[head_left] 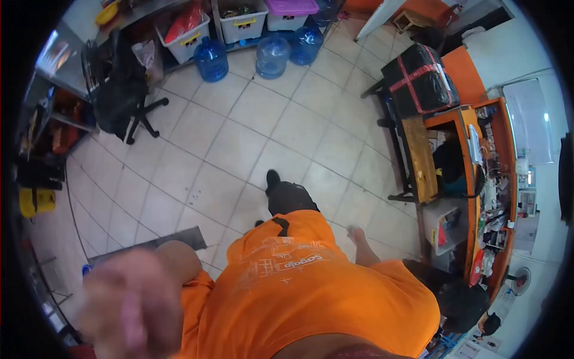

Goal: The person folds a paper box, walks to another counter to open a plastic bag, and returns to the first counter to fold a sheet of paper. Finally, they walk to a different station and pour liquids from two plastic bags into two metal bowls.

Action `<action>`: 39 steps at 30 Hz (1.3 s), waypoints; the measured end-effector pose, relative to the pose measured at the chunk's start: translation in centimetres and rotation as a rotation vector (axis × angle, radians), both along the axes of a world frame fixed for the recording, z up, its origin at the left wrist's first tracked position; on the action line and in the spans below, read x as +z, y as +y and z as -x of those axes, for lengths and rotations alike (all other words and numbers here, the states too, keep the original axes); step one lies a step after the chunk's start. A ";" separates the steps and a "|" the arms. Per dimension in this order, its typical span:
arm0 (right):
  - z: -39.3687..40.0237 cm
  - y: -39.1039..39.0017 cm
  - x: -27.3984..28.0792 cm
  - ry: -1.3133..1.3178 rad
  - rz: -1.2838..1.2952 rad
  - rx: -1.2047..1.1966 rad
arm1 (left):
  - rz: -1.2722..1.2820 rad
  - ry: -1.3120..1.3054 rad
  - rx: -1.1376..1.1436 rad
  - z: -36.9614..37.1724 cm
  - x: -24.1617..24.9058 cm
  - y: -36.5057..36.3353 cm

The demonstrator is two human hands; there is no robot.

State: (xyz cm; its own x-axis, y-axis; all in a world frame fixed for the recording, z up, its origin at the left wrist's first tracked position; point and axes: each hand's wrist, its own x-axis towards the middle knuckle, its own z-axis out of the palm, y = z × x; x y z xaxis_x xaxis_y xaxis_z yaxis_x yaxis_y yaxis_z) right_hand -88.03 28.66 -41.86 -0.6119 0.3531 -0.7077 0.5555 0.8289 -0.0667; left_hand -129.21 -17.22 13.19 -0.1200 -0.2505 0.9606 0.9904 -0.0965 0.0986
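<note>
My left hand [128, 305] is raised close to the camera at the lower left, large and smeared by blur. A pinkish patch shows on it, but its finger shape and anything held cannot be made out. My right hand [356, 233] hangs low beside my body, small in view, over the tiled floor. Its fingers point down and seem loosely apart, with nothing visible in them. Between the hands is my orange T-shirt [299, 281] with white print. Below it show dark shorts [293, 198] and one dark shoe [272, 179].
Blue water jugs [272, 57] stand by plastic bins [244, 24] at the back. An office chair [122, 90] is at the left. A taped black box [418, 81] rests on a wooden bench [418, 158] at the right, beside an orange shelf [463, 155]. A dark mat [179, 239] lies left.
</note>
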 end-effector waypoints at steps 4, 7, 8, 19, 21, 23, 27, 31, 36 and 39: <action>4.7 -0.8 -3.3 -0.298 0.143 -0.848 | 0.560 -0.897 -0.140 15.3 -10.2 10.0; 15.9 1.7 -8.0 -0.114 0.285 -0.840 | 1.388 -1.078 -0.150 22.1 -26.3 10.7; 22.5 3.4 -7.7 -0.028 0.253 -0.583 | 1.700 -1.015 -0.097 23.7 -31.9 9.6; 88.1 6.6 16.1 0.917 0.242 -0.365 | 1.766 -2.200 0.010 32.7 -51.7 -7.1; 91.9 4.0 16.2 0.920 0.346 -0.418 | 1.729 -2.478 -0.113 37.2 -51.8 -9.4; 94.6 1.7 15.2 0.926 0.448 -0.459 | 1.410 -2.726 -0.214 42.8 -52.3 -11.9; 100.3 -0.3 13.6 0.883 0.611 -0.559 | 1.121 -2.296 0.057 56.2 -51.8 -12.0; 110.8 1.2 16.4 0.846 0.645 -0.597 | 0.797 -2.083 -0.030 68.5 -45.3 -5.8; 126.9 5.6 20.0 1.123 0.580 -0.337 | 0.733 -2.034 -0.317 78.1 -42.5 3.1; 135.6 7.5 21.8 0.792 0.771 -0.767 | 0.763 -2.081 -0.444 81.9 -39.7 10.2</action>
